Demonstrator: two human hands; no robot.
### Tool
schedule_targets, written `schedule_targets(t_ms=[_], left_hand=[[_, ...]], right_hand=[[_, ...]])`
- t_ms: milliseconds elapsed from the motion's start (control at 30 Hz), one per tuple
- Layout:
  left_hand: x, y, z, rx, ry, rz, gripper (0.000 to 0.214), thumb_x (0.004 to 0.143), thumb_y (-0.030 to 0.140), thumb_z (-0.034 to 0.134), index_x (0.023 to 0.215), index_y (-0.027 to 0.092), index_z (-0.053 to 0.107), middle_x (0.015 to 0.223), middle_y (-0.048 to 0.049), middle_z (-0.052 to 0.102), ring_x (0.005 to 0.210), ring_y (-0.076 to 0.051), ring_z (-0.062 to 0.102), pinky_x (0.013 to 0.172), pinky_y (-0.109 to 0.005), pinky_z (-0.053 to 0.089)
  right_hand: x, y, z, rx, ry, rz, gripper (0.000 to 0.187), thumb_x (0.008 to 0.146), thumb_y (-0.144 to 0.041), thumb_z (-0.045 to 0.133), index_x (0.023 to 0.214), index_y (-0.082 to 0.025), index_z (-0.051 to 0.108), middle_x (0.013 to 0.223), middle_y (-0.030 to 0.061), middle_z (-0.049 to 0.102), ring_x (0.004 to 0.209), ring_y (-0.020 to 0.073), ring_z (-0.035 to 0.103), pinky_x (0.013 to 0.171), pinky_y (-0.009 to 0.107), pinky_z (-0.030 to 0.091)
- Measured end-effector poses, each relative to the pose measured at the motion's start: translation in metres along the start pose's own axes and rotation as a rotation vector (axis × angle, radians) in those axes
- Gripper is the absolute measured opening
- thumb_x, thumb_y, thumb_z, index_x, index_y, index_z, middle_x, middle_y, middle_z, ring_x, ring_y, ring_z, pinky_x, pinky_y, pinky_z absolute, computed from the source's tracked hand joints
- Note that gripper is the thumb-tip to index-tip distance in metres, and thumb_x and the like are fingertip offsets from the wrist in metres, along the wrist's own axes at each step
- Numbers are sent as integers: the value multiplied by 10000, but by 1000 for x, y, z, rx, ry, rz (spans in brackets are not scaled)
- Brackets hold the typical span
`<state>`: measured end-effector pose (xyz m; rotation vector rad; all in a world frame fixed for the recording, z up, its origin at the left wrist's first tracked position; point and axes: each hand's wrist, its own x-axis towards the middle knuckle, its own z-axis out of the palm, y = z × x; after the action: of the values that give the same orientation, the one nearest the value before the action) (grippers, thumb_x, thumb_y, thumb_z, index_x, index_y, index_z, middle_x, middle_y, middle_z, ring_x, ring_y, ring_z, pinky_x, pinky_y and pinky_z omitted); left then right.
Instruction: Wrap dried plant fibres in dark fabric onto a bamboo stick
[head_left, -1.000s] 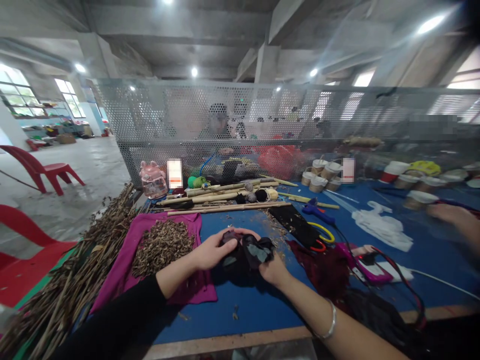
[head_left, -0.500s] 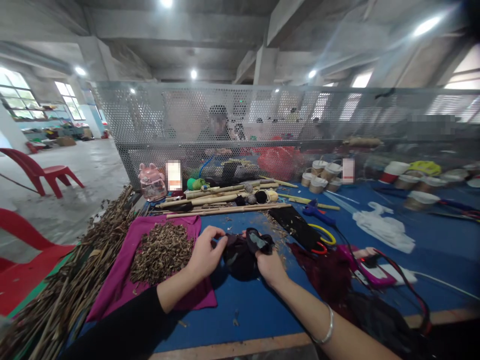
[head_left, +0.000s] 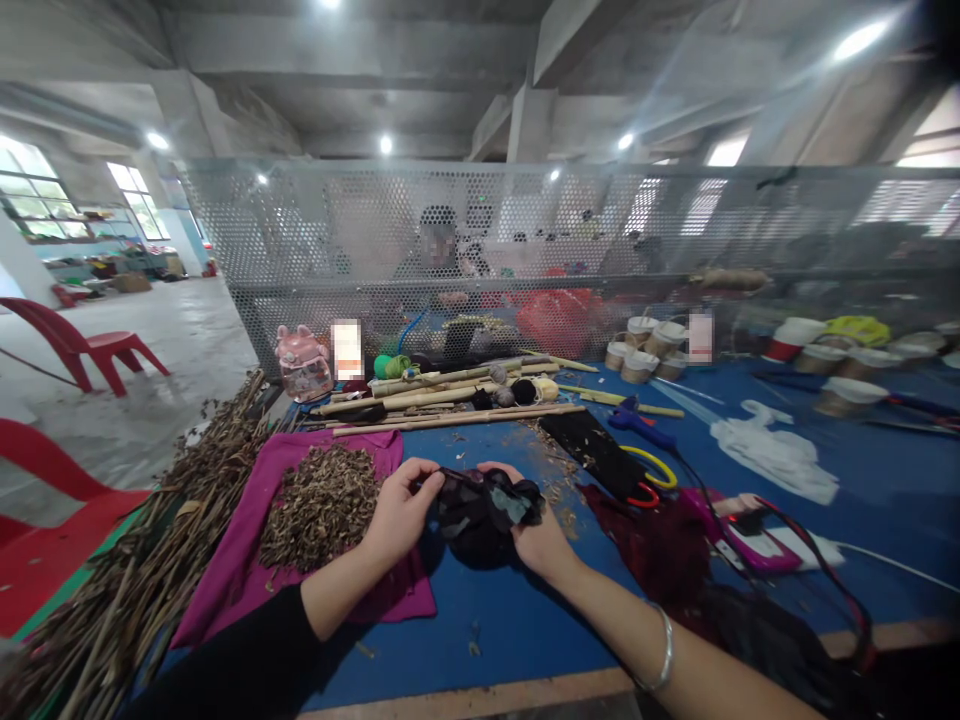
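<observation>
Both my hands grip a bunched black cloth [head_left: 480, 515] over the blue table [head_left: 517, 610]. My left hand [head_left: 397, 510] pinches its left edge between thumb and fingers. My right hand [head_left: 534, 535] holds the right side from beneath, a silver bangle on that wrist. A grey lining shows in the cloth's folds. Just left of my left hand, a pile of brown dried bits [head_left: 322, 505] lies on a magenta cloth [head_left: 247, 560].
Dry twigs [head_left: 142, 570] are heaped at the table's left edge. Bamboo sticks [head_left: 442, 400], a pink jar [head_left: 304, 362], paper cups [head_left: 637, 360], scissors [head_left: 649, 470], a pink phone [head_left: 742, 535] and a white rag [head_left: 776, 455] lie around. A mesh screen [head_left: 525, 240] stands behind, a person beyond it. Red chairs [head_left: 82, 345] stand left.
My left hand shifted from covering the cloth's top to pinching its left edge. The cloth has been turned and bunched between my hands.
</observation>
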<state>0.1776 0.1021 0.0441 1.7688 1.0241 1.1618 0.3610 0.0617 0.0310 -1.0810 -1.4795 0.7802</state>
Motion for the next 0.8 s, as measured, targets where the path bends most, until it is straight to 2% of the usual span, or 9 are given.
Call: schedule_targets(t_ms=[100,233,333,400,467,500,567,633,800], left_hand=[[-3,4,10,8,35,68,130,833,268,484,792,164,551,870,-41,568,860,-156,536,814,-283,417],[-6,10,35,15,-24,123,188,877,215,386,921,170,563,1099,-82,573,1062,-169,509,961,-324,361],[-5,13,44,31,-85,91,246,903,232,338,1017,183,551,1015,-64,621,954,-165,563,862,-304,422],[-1,12,42,68,-85,22,257,914,273,315,965,177,548,858,-41,632,795,-159,580,748,-292,449],[3,12,35,61,-112,-30,258,906,323,343,1022,163,509,845,-41,627,761,-163,577,733,-304,455],[5,12,30,30,-159,-25,315,874,354,422,1113,152,464,909,-56,629,806,-174,582,771,-320,457],[10,15,22,-50,-310,49,668,726,377,646,1275,142,347,1094,-99,593,970,-216,564,893,-358,426],[15,20,15,-140,-460,120,888,582,343,772,1327,154,328,1219,-120,533,1113,-265,501,987,-386,366],[28,31,3,-369,-643,66,841,597,360,764,1320,154,387,1272,-122,508,1180,-289,459,1003,-403,362]], right_hand=[[3,-1,7,8,10,4,235,782,-284,530,997,-199,571,1054,86,615,996,211,564,928,364,418],[7,4,24,-8,113,-42,141,768,-266,527,885,-191,549,876,53,619,831,184,569,814,325,458],[10,8,31,-51,197,-51,46,777,-225,507,797,-185,517,769,24,584,721,154,529,696,278,457],[15,9,31,-61,204,-43,35,762,-211,520,759,-182,500,716,7,561,672,140,504,639,256,445],[21,7,29,-48,187,-19,43,747,-208,529,762,-180,501,689,-2,558,641,133,496,609,250,443],[25,5,28,-41,173,-5,45,745,-214,528,765,-179,507,687,-2,565,637,134,501,607,253,449],[31,1,25,-29,140,15,69,753,-242,514,775,-178,526,708,13,595,657,148,527,623,272,469],[35,-4,21,-24,128,20,120,766,-286,498,801,-186,554,756,37,628,707,177,562,662,307,491],[36,-6,14,-127,123,-75,204,742,-368,537,890,-262,630,886,72,654,919,264,566,849,408,452]])
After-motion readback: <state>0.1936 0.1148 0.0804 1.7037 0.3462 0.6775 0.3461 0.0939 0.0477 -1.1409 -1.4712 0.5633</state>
